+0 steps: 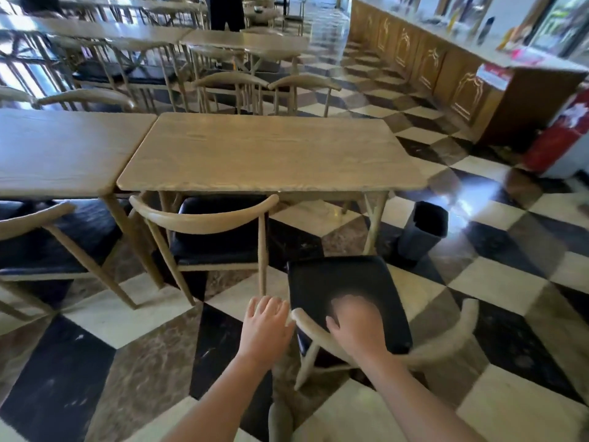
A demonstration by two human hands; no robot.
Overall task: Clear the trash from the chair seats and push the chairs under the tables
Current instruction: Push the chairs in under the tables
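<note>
Your left hand [266, 323] has its fingers spread and open, holding nothing, poised just beside the left tip of the curved wooden backrest [322, 338]; whether the little finger touches that tip is too close to call. Your right hand [353, 327] reaches over the backrest toward the black seat cushion [344, 282], but motion blur hides the fingers, so you cannot tell whether they are closed on anything. The chair [366, 314] stands pulled out on the checkered floor [127, 346], well short of the wooden table [271, 154], with its seat pointing at the gap beside the already tucked chair [210, 231]. Expect a stiff, fairly light frame that slides readily on polished tile. Grip the backrest rail with both hands, not the padded seat. A black bin [422, 229] stands by the table leg.
</note>
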